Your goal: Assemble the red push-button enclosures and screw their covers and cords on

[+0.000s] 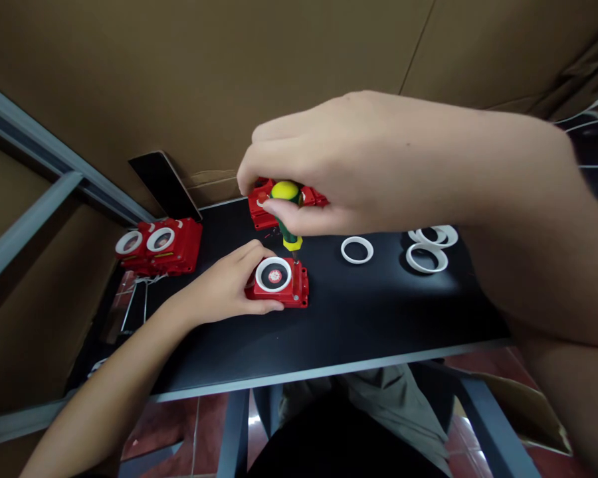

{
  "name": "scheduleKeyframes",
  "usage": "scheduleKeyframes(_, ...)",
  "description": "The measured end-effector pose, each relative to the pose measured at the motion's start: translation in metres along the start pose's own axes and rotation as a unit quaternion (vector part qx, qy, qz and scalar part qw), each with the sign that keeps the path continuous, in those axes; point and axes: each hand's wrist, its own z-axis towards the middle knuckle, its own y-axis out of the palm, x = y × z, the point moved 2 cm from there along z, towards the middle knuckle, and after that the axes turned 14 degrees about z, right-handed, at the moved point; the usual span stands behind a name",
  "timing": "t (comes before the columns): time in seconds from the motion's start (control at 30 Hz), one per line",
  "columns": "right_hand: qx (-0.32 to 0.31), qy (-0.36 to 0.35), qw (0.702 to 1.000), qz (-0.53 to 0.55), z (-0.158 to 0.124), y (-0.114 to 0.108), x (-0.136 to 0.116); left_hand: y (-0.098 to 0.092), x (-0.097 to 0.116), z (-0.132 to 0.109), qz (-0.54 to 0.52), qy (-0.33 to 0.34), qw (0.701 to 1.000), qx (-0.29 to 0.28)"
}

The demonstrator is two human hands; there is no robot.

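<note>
My right hand [339, 166] is closed around the green and yellow handle of a screwdriver [286, 219], which stands upright with its tip at the top right corner of a red box [279, 282]. That red box has a white ring round a black and red disc on its face. My left hand [229, 285] grips the box from its left side, holding it flat on the black table [329, 332].
A stack of red boxes with white rings [159, 247] lies at the table's left end. More red boxes [264, 206] sit behind my right hand. Loose white rings [357, 249] [428, 249] lie to the right. A dark phone [164, 186] leans on the cardboard wall.
</note>
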Motion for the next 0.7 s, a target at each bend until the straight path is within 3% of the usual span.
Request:
scheduleKeyframes(0.17,0.022,0.046,0.996,-0.068,0.006,0.003,-0.005,0.000,0.001,0.001,0.001,0.002,1.000,0.003)
scheduleKeyframes(0.4,0.013,0.034,0.999,-0.038,0.006,0.004,-0.006,0.000,0.000,0.000,0.003,0.006,1.000,0.004)
scheduleKeyframes(0.57,0.022,0.049,0.998,-0.032,-0.005,-0.011,0.001,-0.001,0.002,-0.001,0.005,0.004,1.000,0.005)
scheduleKeyframes(0.7,0.032,-0.010,0.999,-0.003,-0.018,-0.026,0.016,-0.002,0.003,0.000,-0.003,0.004,1.000,0.003)
